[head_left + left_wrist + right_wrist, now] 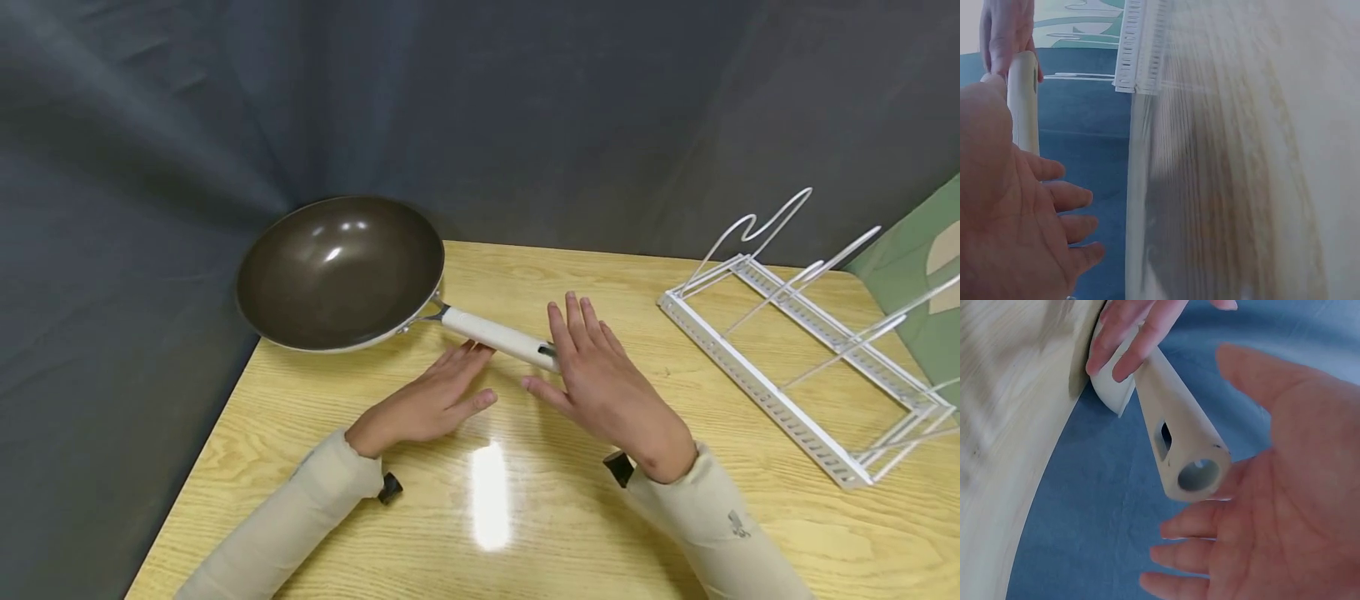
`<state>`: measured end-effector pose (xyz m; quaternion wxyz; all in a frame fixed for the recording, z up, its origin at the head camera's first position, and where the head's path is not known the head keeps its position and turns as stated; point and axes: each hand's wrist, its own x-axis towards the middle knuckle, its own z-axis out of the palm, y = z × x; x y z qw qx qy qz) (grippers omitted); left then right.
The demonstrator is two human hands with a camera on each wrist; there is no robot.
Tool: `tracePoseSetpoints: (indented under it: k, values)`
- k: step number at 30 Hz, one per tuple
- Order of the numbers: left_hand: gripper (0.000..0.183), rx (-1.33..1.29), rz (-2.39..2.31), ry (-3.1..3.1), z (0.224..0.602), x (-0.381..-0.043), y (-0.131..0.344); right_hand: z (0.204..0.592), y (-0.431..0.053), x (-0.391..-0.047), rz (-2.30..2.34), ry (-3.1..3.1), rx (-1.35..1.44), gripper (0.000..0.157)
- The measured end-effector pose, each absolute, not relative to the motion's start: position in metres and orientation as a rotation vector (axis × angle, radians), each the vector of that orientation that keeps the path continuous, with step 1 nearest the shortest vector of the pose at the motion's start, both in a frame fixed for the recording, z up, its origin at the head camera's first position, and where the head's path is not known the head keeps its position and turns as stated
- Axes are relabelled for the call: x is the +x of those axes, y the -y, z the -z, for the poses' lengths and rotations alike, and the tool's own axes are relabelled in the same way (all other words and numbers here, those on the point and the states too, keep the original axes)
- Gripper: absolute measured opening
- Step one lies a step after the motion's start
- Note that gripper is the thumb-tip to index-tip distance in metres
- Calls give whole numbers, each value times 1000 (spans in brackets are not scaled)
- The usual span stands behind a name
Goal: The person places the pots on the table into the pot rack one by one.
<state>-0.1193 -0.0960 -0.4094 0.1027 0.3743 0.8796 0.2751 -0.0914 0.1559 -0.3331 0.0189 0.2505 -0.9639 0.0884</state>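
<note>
A wok-shaped frying pan [341, 275] with a dark brown inside stands at the table's far left corner. Its cream handle [495, 335] points toward the right. My left hand [431, 400] is at the near side of the handle, fingers extended, their tips at its underside; the left wrist view shows the palm [1010, 219] with nothing gripped. Beside the handle's end is my right hand [611, 392], its fingers straight and thumb apart. In the right wrist view the hollow handle end [1199, 475] lies close to the index finger; whether they touch I cannot tell.
A white wire rack [765, 396] with upright loops stands on the right of the wooden table [555, 533]. Dark cloth [525, 125] hangs behind and to the left. Green patterned material [907, 258] borders the right side.
</note>
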Motion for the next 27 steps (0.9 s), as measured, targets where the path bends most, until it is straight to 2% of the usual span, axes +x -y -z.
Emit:
tracePoseSetpoints:
  k: [18,27]
  values:
    - [67,662,-1375,-2228,418,-126,95,327,-149,-108,-326,3080,815,88]
    - [72,601,-1738,-1841,418,-134,93,329,-150,-114,-279,3003,892,89]
